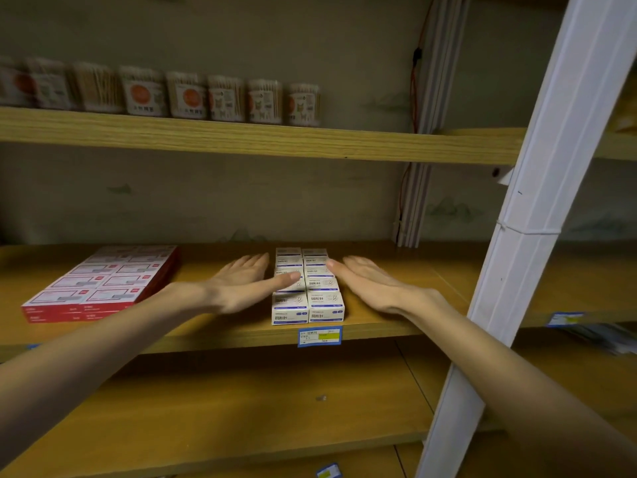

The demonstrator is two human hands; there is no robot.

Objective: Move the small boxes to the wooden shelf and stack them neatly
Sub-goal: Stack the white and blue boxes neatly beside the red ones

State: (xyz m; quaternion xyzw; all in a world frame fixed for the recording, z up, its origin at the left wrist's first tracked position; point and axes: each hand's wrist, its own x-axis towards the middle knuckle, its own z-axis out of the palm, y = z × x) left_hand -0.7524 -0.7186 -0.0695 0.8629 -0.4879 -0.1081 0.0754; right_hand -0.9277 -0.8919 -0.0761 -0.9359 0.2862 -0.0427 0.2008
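Note:
Several small white boxes with blue print (307, 307) stand in two neat rows running front to back on the middle wooden shelf (396, 326). My left hand (241, 281) lies flat against the left side of the rows, fingers straight, thumb reaching over the box tops. My right hand (368, 281) lies flat against the right side, fingers straight. Neither hand grips a box.
A block of flat red and white boxes (103, 284) lies at the left of the same shelf. Clear tubs of cotton swabs (224, 98) line the upper shelf. A white upright post (537, 208) crosses at the right. A blue price label (320, 335) hangs on the shelf edge.

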